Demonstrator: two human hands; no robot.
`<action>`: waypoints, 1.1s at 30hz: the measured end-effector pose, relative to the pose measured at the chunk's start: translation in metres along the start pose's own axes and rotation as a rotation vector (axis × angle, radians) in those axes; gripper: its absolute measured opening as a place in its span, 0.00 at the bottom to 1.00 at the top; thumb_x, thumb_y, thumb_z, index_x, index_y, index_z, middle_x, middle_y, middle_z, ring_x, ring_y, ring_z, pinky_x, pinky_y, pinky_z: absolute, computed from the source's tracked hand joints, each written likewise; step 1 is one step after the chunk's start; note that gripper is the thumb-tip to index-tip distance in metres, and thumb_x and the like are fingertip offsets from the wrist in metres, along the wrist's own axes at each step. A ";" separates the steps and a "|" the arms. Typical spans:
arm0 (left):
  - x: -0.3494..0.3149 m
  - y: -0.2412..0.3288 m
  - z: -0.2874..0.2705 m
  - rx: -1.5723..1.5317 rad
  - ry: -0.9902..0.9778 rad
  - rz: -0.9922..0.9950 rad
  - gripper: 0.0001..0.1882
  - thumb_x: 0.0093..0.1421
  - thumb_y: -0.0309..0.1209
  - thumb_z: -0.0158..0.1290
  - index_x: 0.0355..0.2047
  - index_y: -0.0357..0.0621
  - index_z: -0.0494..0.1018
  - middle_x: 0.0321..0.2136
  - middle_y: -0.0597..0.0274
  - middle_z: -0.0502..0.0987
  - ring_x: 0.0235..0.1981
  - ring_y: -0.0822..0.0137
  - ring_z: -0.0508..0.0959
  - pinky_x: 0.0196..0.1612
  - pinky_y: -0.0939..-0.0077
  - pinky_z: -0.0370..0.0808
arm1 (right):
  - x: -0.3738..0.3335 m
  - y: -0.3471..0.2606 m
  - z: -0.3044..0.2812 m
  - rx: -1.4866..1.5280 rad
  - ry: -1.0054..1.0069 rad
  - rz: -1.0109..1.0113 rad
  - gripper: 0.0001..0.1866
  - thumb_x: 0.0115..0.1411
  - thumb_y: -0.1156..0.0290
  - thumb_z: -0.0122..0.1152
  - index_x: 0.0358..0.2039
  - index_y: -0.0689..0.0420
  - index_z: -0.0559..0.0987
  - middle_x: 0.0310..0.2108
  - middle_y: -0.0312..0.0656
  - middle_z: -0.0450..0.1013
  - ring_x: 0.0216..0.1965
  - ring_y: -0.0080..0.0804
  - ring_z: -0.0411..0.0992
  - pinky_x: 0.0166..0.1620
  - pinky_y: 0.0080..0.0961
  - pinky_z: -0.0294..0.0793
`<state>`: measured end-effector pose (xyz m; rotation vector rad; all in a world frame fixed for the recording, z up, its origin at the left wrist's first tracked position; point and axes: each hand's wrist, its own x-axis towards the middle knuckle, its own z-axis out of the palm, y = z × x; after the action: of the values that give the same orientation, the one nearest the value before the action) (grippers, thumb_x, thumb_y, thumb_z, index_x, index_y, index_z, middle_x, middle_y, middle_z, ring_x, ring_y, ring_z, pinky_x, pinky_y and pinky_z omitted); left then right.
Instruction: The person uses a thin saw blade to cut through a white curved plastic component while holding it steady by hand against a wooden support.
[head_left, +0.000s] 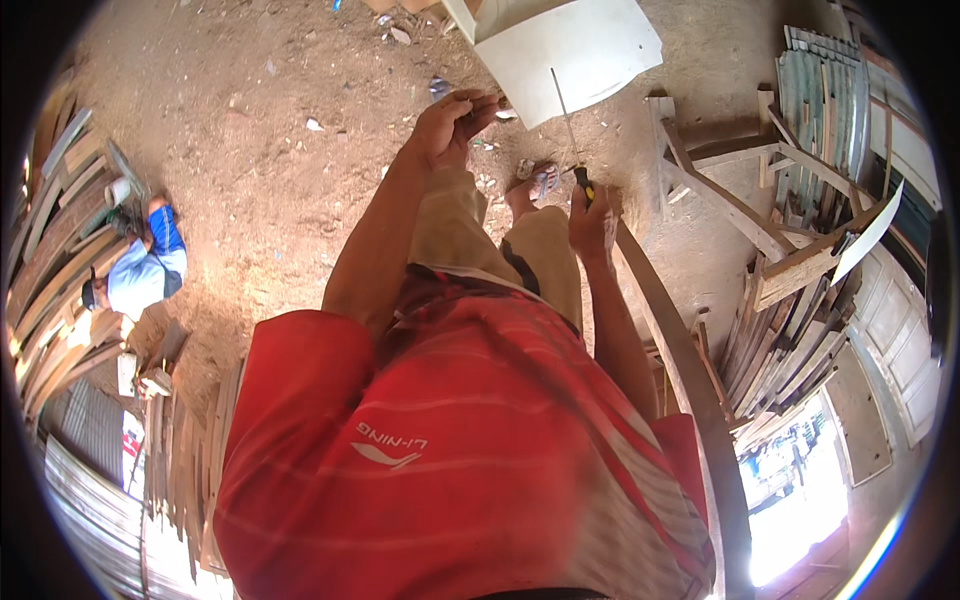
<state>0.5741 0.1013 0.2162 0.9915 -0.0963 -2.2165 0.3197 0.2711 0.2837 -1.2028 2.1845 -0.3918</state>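
Gripping 1 screwdriver [572, 130], right hand [592, 222]; left hand [452, 125] near 1 white panel [580, 50].

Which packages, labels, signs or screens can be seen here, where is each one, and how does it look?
Shirt logo: on the person's own red striped shirt, lower middle of the view; a small white emblem with white lettering.
Paper scraps: on the dirt ground at the top; small, pale, too small to tell if they are wrappers.
No signs or screens show.
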 end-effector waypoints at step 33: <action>-0.068 0.028 -0.029 0.684 0.417 0.004 0.10 0.55 0.26 0.48 0.38 0.40 0.74 0.18 0.69 0.66 0.18 0.74 0.66 0.21 0.78 0.65 | -0.044 0.021 0.001 0.220 0.085 0.161 0.16 0.64 0.60 0.56 0.42 0.62 0.76 0.34 0.62 0.77 0.38 0.64 0.76 0.41 0.55 0.74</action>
<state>0.6416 0.1283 0.2474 1.7911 -0.6947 -1.9449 0.3238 0.3192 0.2884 -0.9002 2.2238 -0.6074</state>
